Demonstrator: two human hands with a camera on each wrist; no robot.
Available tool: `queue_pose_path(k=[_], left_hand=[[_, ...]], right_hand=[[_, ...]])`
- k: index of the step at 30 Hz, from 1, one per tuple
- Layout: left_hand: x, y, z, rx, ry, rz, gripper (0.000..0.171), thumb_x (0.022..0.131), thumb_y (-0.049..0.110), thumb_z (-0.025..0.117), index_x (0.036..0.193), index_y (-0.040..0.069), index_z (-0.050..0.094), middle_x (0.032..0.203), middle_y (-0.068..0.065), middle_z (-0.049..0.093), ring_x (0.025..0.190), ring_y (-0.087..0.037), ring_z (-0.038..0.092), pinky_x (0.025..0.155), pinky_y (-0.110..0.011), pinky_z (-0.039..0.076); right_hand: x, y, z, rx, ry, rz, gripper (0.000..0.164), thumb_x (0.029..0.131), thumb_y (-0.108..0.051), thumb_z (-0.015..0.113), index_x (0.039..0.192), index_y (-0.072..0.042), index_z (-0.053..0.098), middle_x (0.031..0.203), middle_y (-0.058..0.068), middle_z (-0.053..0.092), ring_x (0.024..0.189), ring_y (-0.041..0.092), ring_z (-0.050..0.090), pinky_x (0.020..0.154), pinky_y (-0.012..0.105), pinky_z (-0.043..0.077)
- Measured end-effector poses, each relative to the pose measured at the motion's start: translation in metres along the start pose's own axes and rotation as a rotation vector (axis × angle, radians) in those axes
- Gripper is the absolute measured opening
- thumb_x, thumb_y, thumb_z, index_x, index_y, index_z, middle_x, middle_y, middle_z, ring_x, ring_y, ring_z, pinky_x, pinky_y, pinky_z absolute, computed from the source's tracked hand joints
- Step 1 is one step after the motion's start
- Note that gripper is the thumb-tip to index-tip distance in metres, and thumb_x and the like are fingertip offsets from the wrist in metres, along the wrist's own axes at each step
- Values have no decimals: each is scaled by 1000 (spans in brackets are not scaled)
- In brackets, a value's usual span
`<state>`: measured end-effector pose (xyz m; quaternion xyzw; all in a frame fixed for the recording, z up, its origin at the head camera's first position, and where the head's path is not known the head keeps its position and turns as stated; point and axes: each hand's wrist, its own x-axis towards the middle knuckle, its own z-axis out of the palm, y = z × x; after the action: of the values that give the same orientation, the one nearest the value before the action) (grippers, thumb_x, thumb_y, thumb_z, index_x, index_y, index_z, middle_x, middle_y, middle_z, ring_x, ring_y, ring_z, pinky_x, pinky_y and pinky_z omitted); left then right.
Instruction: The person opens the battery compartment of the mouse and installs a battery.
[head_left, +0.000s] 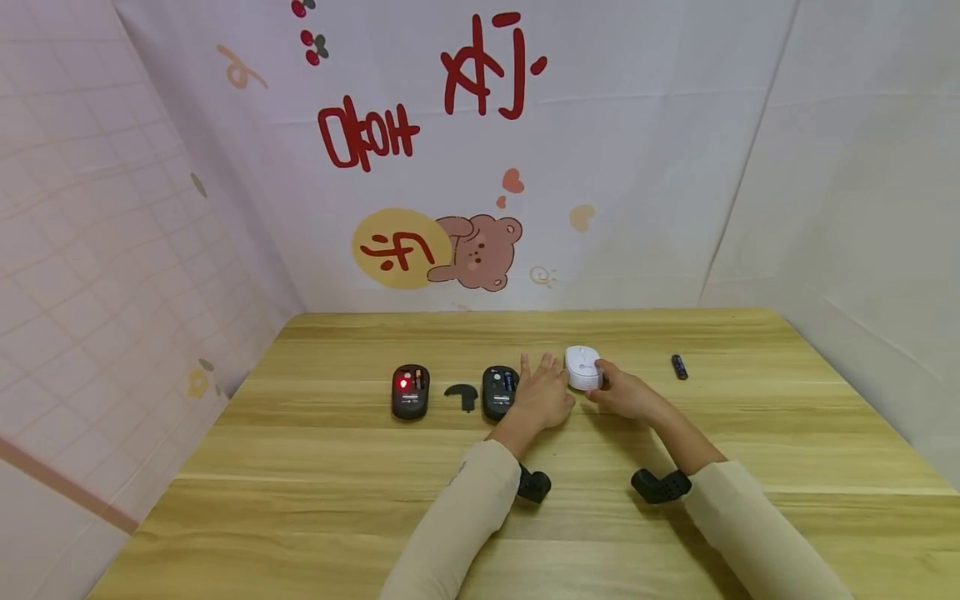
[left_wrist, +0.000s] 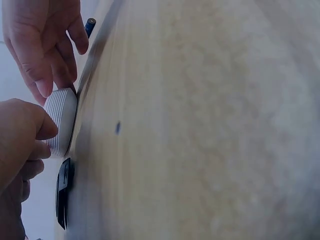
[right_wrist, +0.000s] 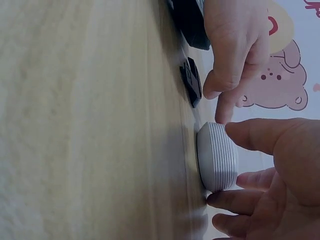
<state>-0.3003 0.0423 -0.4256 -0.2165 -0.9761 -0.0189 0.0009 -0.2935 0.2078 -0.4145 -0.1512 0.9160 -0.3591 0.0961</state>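
Note:
On the table lies a white computer mouse, top up, with ridged sides in the wrist views. My right hand grips it from the right, thumb on the near side and fingers curled round the far side. My left hand is just left of it, fingers spread loosely and holding nothing; in the right wrist view one fingertip reaches the mouse's edge. Partly behind the left hand, a black mouse lies underside up, a battery in its compartment. A small black cover, hidden by the left hand in the head view, lies beside the white mouse.
At the left, another upturned black mouse shows a red light and an uncovered battery compartment. A black battery cover lies between the two black mice. A loose dark battery is to the right. Printed cloth hangs behind the table.

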Motion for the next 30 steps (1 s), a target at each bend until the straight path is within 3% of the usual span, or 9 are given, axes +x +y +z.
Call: queue_pose_path(k=[9,15,21,27,30], left_hand=[[0,3,3,-17,8,6,54,93,38,46,141,12,40,148,-3,30,138,-17,13,108,-53,1],[-1,5,2,-51,48,17,56,93,35,47,142,11,37,149,-4,27,139,-18,12,108,-54,-1],[-4,5,1,-87,105,30,56,93,31,48,143,11,37,148,-4,28,139,-17,13,108,-53,-1],[-6,7,-5,-117,167,37,56,92,26,51,143,9,36,148,-4,29,138,-16,12,108,-51,-3],[-7,8,-9,-116,194,43,57,91,25,52,143,7,36,148,-5,28,138,-15,11,108,-51,-4]], right_hand=[[2,0,-1,62,-2,-41,63,88,-2,55,134,23,19,129,41,36,121,47,37,98,53,32],[0,-2,-2,19,95,-2,64,82,-1,59,135,16,29,125,39,42,118,46,40,96,53,36],[-4,-9,-3,40,201,46,57,79,4,59,133,11,40,116,37,51,106,39,54,77,40,49],[-5,-11,-3,84,313,79,49,81,6,58,129,7,48,106,32,59,81,30,62,54,25,45],[-6,-14,-3,92,370,74,46,81,5,61,126,6,51,104,32,60,81,32,64,50,22,44]])
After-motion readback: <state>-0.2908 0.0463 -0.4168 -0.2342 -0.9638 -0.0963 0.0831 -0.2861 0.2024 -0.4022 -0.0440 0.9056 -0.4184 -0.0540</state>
